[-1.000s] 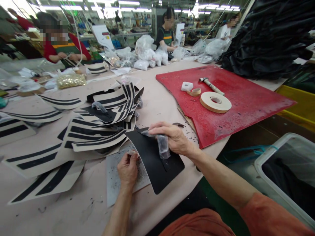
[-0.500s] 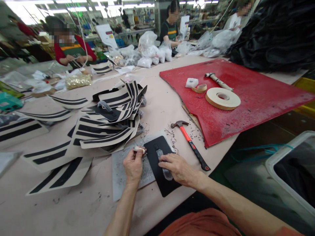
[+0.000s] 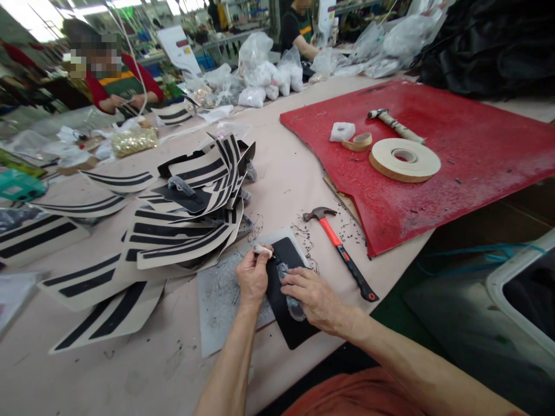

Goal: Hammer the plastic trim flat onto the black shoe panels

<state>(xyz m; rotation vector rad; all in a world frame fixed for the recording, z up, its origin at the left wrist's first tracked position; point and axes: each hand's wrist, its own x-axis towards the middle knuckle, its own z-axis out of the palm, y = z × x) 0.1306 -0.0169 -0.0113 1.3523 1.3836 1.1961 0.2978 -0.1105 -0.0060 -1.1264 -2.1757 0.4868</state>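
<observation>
My left hand [image 3: 252, 278] pinches a small white cylinder with a narrow tip [image 3: 262, 250]; its exact kind is unclear. The tip is at the upper left edge of a black panel [image 3: 297, 335], close to the end of a plastic-wrapped handle [image 3: 296, 308] lying along that panel. My right hand [image 3: 315, 296] has its fingers bent over the wrapped handle, holding it against the panel. Underneath is a translucent cutting board [image 3: 217, 315] strewn with dark scraps. To the right of the panel rests a claw hammer [image 3: 342, 251] with a red and black grip.
Striped cream-and-black panels [image 3: 182, 248] are heaped on the left. A red sheet [image 3: 321, 133] at the right bears a tape roll [image 3: 427, 157] and a wrapped hammer-like tool [image 3: 399, 126]. A plastic bin [image 3: 459, 312] stands lower right. Co-workers sit across the table.
My left hand has moved right, bringing the white cylinder from beside the panel to its edge near the handle's end. My right hand stays on the wrapped handle. The camera view has shifted slightly.
</observation>
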